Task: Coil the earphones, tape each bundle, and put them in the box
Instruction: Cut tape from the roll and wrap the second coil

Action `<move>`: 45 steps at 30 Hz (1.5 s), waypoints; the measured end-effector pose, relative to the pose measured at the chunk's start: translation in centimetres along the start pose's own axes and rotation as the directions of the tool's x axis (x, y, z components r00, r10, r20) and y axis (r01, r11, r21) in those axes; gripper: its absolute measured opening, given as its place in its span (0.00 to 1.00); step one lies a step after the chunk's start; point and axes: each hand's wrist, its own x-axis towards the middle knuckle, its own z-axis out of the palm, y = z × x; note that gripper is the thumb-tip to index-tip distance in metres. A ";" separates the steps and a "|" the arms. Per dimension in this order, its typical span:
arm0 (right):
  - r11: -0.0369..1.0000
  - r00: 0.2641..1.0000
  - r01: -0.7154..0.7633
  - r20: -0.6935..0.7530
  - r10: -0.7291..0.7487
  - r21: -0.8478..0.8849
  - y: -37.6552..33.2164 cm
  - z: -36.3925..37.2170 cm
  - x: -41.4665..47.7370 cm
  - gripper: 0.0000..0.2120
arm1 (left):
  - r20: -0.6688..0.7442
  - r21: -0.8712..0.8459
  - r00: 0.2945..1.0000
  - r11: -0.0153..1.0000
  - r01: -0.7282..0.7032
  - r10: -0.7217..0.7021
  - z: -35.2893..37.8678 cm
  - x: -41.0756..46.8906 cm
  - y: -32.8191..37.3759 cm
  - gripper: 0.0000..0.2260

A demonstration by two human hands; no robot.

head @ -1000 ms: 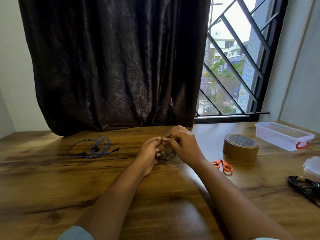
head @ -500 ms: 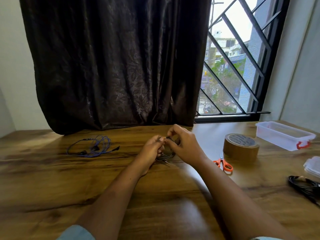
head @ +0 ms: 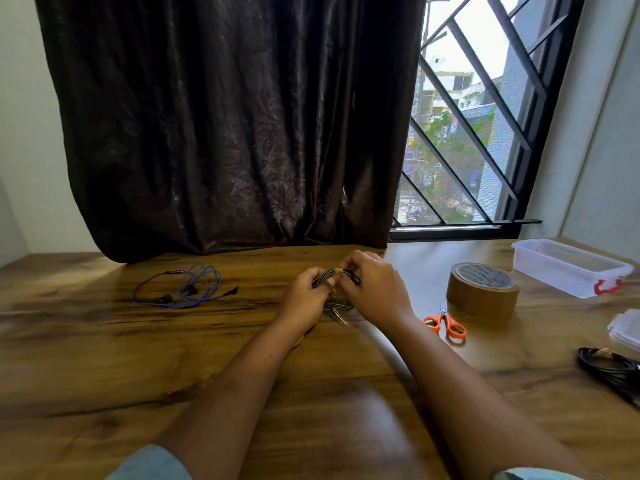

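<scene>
On the table [head: 104, 375], near its middle, the left hand [head: 304, 299] and the right hand [head: 375, 292] meet side by side, both gripping the earphone bundle [head: 323, 277] between them. The loose earphones [head: 183, 289] lie well to the left of the hands, toward the far edge. Right of the hands stands the tape roll [head: 483, 289], with the scissors [head: 446, 323] just before it on the near side. The box [head: 568, 268] sits farther right and behind the roll. At the right edge lies a flat stack [head: 627, 329], and before it a second bundle [head: 609, 368]. Behind the table hangs the curtain [head: 225, 133], the window [head: 467, 133] to its right
</scene>
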 end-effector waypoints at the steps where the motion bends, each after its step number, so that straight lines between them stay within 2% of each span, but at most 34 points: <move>1: 0.999 1.000 -0.026 -0.004 0.026 0.020 0.1 0.1 0.0 0.07 | -0.012 -0.025 1.000 1.000 0.016 -0.017 0.0 0.0 0.1 0.06; 3: 0.991 0.995 -0.096 0.033 0.093 0.090 0.2 0.2 0.1 0.07 | -0.037 -0.114 0.997 0.991 0.068 -0.073 0.0 0.2 0.1 0.06; 6: 0.923 0.957 -0.263 0.195 0.213 0.282 0.7 0.6 0.2 0.10 | -0.077 -0.264 0.977 0.949 0.172 -0.199 -0.2 0.6 0.0 0.07; 8: 0.817 0.910 -0.393 0.309 0.278 0.422 1.0 1.0 0.0 0.11 | -0.099 -0.321 0.960 0.922 0.218 -0.261 -0.4 0.9 -0.3 0.08; 11: 0.662 0.848 -0.520 0.422 0.321 0.540 1.2 1.2 -0.2 0.12 | -0.117 -0.344 0.951 0.910 0.233 -0.287 -0.4 1.0 -0.3 0.09; 14: 0.512 0.810 -0.586 0.461 0.362 0.629 0.9 0.9 -0.8 0.10 | -0.095 -0.343 0.949 0.905 0.252 -0.300 0.0 0.7 -0.2 0.09; 16: 0.464 0.811 -0.581 0.433 0.392 0.669 0.6 0.4 -1.5 0.10 | -0.051 -0.336 0.952 0.903 0.269 -0.302 0.1 0.3 0.1 0.07; 19: 0.509 0.827 -0.540 0.312 0.467 0.671 0.0 -0.4 -2.9 0.06 | -0.021 -0.322 0.965 0.915 0.242 -0.262 0.4 -0.3 0.5 0.05; 21: 0.595 0.844 -0.501 0.201 0.498 0.629 -0.4 -1.1 -3.9 0.04 | -0.017 -0.289 0.978 0.937 0.196 -0.209 0.7 -1.1 0.7 0.06; 24: 0.707 0.870 -0.438 0.062 0.489 0.555 -1.0 -2.1 -5.8 0.06 | -0.016 -0.200 0.993 0.973 0.112 -0.118 1.2 -2.7 1.4 0.07; 26: 0.707 0.864 -0.422 0.014 0.504 0.567 -1.1 -3.3 -7.2 0.09 | -0.014 -0.120 0.999 0.992 0.029 -0.031 2.0 -3.8 2.1 0.09; 30: 0.688 0.840 -0.392 -0.067 0.538 0.611 -0.1 -6.9 -9.9 0.09 | 0.035 -0.151 0.995 0.985 -0.084 0.090 5.0 -6.5 3.9 0.09; 32: 0.686 0.806 -0.397 -0.126 0.578 0.609 1.2 -9.6 -11.2 0.09 | 0.125 -0.154 0.988 0.986 -0.068 0.088 7.3 -7.4 4.3 0.10; 36: 0.709 0.753 -0.481 -0.170 0.635 0.516 4.8 -15.1 -13.3 0.09 | 0.262 -0.163 0.961 0.977 0.140 -0.094 12.7 -9.0 5.5 0.08; 38: 0.714 0.735 -0.547 -0.157 0.660 0.438 6.5 -17.2 -14.0 0.09 | 0.299 -0.126 0.945 0.976 0.176 -0.132 15.5 -9.6 6.1 0.07; 41: 0.730 0.719 -0.632 -0.155 0.678 0.261 8.1 -19.0 -14.5 0.03 | 0.273 -0.079 0.953 0.985 0.156 -0.129 18.3 -9.7 6.7 0.08; 45: 0.747 0.729 -0.661 -0.175 0.662 0.071 9.0 -19.7 -14.4 0.08 | 0.170 0.129 0.985 0.992 0.018 -0.039 20.3 -10.1 7.6 0.09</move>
